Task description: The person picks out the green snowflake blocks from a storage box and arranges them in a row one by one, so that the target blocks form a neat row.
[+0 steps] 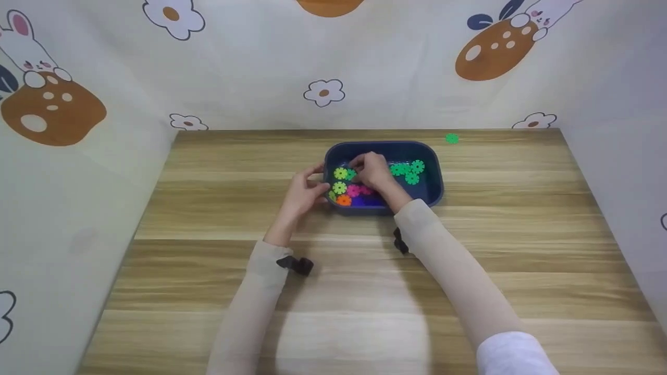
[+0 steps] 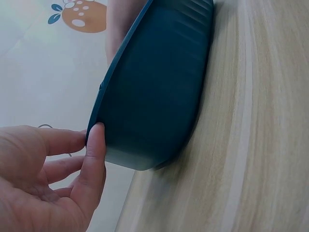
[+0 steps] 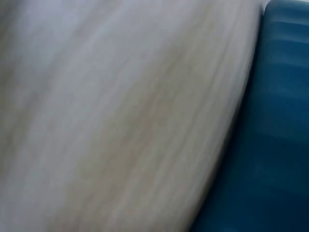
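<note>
A dark blue plastic bin (image 1: 439,179) stands on the table with toothed, flower-shaped plastic discs inside. My left hand (image 1: 302,194) pinches the bin's left rim; the left wrist view shows its thumb and a finger on either side of the bin wall (image 2: 149,87). Down inside the bin, my right hand (image 1: 374,169) has bent fingers by a green disc (image 1: 351,174); whether they grip it is too small to tell. Near them lie yellow-green discs (image 1: 340,187), pink discs (image 1: 353,190) and an orange disc (image 1: 344,200). The right wrist view shows only the bin's outer side (image 3: 270,145) and blurred table.
More green discs (image 1: 412,178) lie in the bin's right half, and something blue-purple (image 1: 367,202) by its front wall. A single green disc (image 1: 452,138) is outside, near the back edge of the wooden table (image 1: 521,219). A patterned cloth (image 1: 250,67) hangs behind.
</note>
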A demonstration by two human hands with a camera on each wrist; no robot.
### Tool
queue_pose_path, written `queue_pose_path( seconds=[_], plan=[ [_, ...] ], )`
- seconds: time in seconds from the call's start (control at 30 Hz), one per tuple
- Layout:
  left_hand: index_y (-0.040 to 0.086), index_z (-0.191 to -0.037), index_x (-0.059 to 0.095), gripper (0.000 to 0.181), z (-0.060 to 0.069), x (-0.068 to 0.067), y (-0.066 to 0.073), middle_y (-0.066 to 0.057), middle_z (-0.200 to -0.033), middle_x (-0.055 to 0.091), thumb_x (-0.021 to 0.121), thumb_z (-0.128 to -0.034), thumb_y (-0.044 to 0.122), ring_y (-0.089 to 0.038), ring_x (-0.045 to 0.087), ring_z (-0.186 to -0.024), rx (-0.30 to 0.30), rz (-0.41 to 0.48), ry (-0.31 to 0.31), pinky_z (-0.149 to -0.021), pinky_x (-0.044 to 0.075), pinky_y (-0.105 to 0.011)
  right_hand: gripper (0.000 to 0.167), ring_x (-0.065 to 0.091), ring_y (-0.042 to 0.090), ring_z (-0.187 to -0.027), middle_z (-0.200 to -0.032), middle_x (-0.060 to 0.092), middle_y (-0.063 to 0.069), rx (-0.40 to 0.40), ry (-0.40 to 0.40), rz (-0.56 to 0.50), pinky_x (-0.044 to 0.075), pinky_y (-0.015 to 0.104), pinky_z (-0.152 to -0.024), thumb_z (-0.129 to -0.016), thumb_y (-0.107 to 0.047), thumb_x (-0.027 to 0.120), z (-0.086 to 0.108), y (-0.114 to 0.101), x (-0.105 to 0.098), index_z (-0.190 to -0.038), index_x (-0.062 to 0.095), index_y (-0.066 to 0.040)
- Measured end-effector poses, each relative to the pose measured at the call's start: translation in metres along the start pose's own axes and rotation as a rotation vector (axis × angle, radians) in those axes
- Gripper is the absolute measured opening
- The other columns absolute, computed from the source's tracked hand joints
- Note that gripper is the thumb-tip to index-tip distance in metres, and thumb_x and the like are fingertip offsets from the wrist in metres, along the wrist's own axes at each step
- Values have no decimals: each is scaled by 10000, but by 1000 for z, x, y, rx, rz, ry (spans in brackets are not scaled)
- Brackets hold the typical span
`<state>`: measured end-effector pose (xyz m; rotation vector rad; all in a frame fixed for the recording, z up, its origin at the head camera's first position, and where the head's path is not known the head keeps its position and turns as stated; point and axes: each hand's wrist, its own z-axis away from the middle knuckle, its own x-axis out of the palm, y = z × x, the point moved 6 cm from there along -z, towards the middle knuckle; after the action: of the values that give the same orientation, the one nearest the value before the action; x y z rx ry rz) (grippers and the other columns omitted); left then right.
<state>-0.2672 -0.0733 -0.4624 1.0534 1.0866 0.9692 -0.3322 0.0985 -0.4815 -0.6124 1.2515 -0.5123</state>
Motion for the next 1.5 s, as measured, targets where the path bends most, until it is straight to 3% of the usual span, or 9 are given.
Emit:
queue_pose_path(
  seconds=[0.2, 0.6, 0.93, 1.13, 1.5],
  plan=[
    [10, -1472, 453, 566, -1, -1, -2, -198, -1439, 512, 606, -929, -46, -260, 655, -994, -6, -18, 4, -645, 627, -212, 286, 557, 196, -912, -1027, 684, 118, 0, 4, -16, 539, 331, -875, -827, 2, 758, 1, 0, 1, -1107, 727, -45],
    [12, -1481, 437, 580, 1, 0, -1, -213, -1458, 486, 584, -926, -72, -389, 639, -1114, -3, 18, -12, -694, 645, -252, 258, 621, 236, -976, -1072, 693, 147, -36, 13, -61, 570, 374, -925, -819, 22, 763, 2, -1, -3, -1061, 700, -42],
    [29, -1479, 447, 566, 1, 0, -2, -176, -1452, 505, 604, -939, -32, -242, 633, -1023, -35, 3, 7, -618, 599, -169, 210, 657, 216, -886, -1011, 728, 142, -66, 19, -101, 593, 334, -856, -809, 19, 774, 1, -2, -3, -1009, 731, -27],
    [34, -1480, 448, 567, 1, 0, -2, -183, -1452, 496, 600, -938, -37, -254, 631, -1039, -29, -2, 7, -637, 612, -188, 152, 668, 214, -893, -1007, 744, 152, -78, 23, -153, 595, 322, -844, -845, 15, 734, 1, 0, -5, -992, 746, -24],
    [49, -1488, 441, 570, 0, 0, -2, -172, -1459, 486, 599, -946, -28, -273, 635, -1069, -56, 13, 0, -679, 622, -200, 128, 638, 164, -799, -977, 755, 153, -71, 70, -174, 517, 202, -675, -874, -17, 692, 2, 0, -12, -969, 772, -46]
  ],
)
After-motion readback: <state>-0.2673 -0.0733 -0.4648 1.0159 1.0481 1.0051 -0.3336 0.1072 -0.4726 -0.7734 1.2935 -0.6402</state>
